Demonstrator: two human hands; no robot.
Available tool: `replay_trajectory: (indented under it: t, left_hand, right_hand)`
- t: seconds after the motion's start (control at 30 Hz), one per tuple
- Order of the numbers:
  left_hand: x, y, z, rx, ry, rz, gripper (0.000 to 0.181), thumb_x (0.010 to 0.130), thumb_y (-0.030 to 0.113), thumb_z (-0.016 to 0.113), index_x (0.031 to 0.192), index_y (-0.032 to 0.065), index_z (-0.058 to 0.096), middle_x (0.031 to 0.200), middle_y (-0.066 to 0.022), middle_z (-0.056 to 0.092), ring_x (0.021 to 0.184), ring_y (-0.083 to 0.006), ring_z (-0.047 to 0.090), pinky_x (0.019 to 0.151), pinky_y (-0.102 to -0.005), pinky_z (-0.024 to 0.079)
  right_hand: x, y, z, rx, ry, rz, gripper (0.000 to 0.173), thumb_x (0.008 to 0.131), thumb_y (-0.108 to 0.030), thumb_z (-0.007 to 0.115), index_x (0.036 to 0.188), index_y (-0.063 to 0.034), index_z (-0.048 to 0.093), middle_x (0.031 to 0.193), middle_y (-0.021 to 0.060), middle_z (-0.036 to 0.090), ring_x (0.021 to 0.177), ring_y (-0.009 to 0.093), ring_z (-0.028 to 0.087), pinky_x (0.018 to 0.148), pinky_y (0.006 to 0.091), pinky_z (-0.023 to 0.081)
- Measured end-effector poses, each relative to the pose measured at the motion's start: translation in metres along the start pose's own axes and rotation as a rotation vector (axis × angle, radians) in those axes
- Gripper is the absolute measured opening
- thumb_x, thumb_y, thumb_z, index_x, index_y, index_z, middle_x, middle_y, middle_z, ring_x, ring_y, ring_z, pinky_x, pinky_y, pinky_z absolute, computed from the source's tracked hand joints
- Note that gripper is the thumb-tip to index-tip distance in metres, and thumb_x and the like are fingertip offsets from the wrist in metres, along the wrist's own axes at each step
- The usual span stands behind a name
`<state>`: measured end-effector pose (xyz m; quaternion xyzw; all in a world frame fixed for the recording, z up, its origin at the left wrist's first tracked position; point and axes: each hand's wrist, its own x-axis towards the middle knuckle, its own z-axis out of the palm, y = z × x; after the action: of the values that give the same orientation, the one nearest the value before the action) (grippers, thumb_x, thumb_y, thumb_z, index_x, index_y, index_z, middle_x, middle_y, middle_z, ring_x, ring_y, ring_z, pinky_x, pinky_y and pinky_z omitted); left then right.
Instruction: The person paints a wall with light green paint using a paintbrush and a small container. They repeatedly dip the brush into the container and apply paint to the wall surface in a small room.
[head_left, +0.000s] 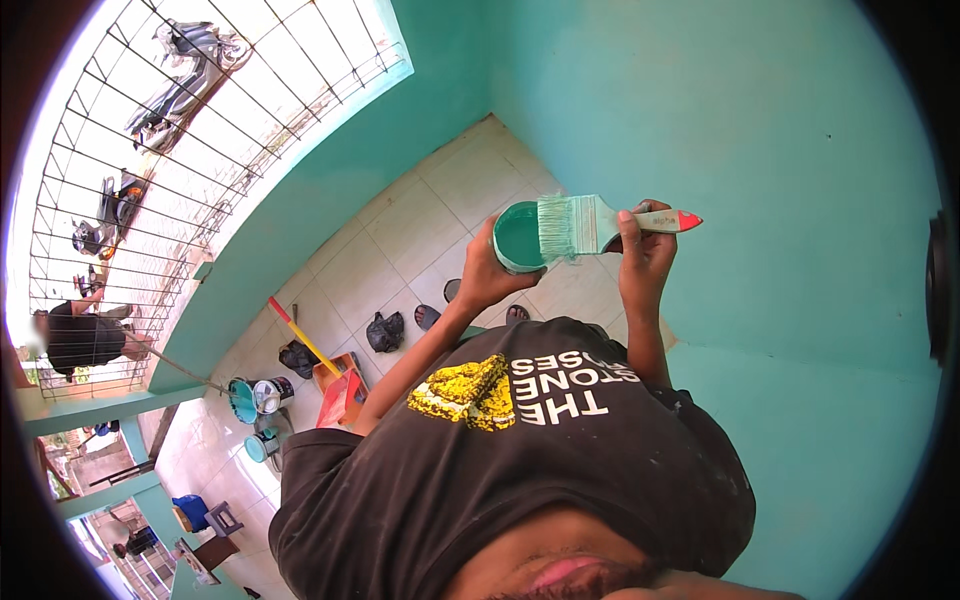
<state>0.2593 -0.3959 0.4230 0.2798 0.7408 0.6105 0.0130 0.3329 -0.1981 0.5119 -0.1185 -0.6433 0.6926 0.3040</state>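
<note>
In front of my chest, my left hand (484, 266) is wrapped around a small round paint cup (504, 259) with green paint (519, 235) inside. My right hand (645, 244) grips the pale, red-tipped handle of a wide flat paintbrush (592, 225). The brush lies level, its bristles (555, 225) pointing left over the cup's right rim. Green paint coats the bristles and the ferrule. Whether the bristles touch the rim cannot be told from here.
A green wall (750, 187) rises close on my right. On the tiled floor (397, 225) at left lie black plastic bags (385, 331), a red dustpan (341, 397) and paint buckets (244, 401). Beyond a wire grille (225, 97), a person (86, 337) is near parked motorcycles (180, 82).
</note>
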Motion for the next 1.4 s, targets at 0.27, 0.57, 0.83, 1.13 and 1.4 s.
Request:
replay_trajectory:
  t: [0.27,0.57,0.83,1.13,1.4]
  left_hand:
    - [-0.017,0.011,-0.006,0.049,0.080,-0.042,0.072,0.062,0.017,0.087,0.123,-0.0027,0.055,0.107,-0.0162,0.069,0.098,-0.0252,0.069,0.089,-0.0356,0.053]
    - [-0.019,0.021,-0.009,0.052,0.125,-0.078,0.073,0.062,0.017,0.088,0.123,-0.0029,0.054,0.106,-0.0169,0.070,0.096,-0.0259,0.070,0.088,-0.0355,0.054]
    - [-0.020,0.022,-0.007,0.082,0.121,-0.067,0.071,0.061,0.017,0.087,0.122,-0.0025,0.055,0.107,-0.0166,0.069,0.099,-0.0263,0.069,0.090,-0.0365,0.053]
    - [-0.016,0.013,-0.004,0.045,0.078,-0.104,0.070,0.061,0.018,0.087,0.121,-0.0020,0.057,0.107,-0.0163,0.069,0.097,-0.0259,0.069,0.088,-0.0359,0.053]
    - [-0.004,0.008,-0.002,0.006,0.050,-0.138,0.066,0.062,0.016,0.087,0.120,-0.0006,0.061,0.107,-0.0142,0.068,0.096,-0.0238,0.069,0.087,-0.0353,0.054]
  right_hand:
    - [0.001,0.005,0.005,0.036,-0.072,-0.010,0.018,0.096,-0.010,0.067,0.102,-0.0029,0.051,0.084,-0.0022,0.052,0.073,0.003,0.047,0.065,0.0198,0.040]
    - [0.006,0.001,0.012,0.110,-0.117,0.069,0.019,0.095,-0.012,0.068,0.103,-0.0026,0.053,0.085,-0.0025,0.053,0.075,0.003,0.047,0.067,0.0202,0.039]
    - [0.009,0.006,0.008,0.211,-0.137,0.250,0.023,0.096,-0.019,0.069,0.105,-0.0038,0.055,0.091,-0.0029,0.053,0.082,0.004,0.046,0.073,0.0209,0.039]
    - [0.012,0.011,0.008,0.175,-0.104,0.196,0.021,0.095,-0.016,0.069,0.105,-0.0041,0.055,0.087,-0.0040,0.052,0.079,0.003,0.045,0.070,0.0202,0.037]
    - [0.024,0.018,-0.002,0.155,-0.066,0.148,0.021,0.095,-0.015,0.069,0.104,-0.0042,0.054,0.086,-0.0042,0.052,0.077,0.002,0.045,0.068,0.0202,0.038]
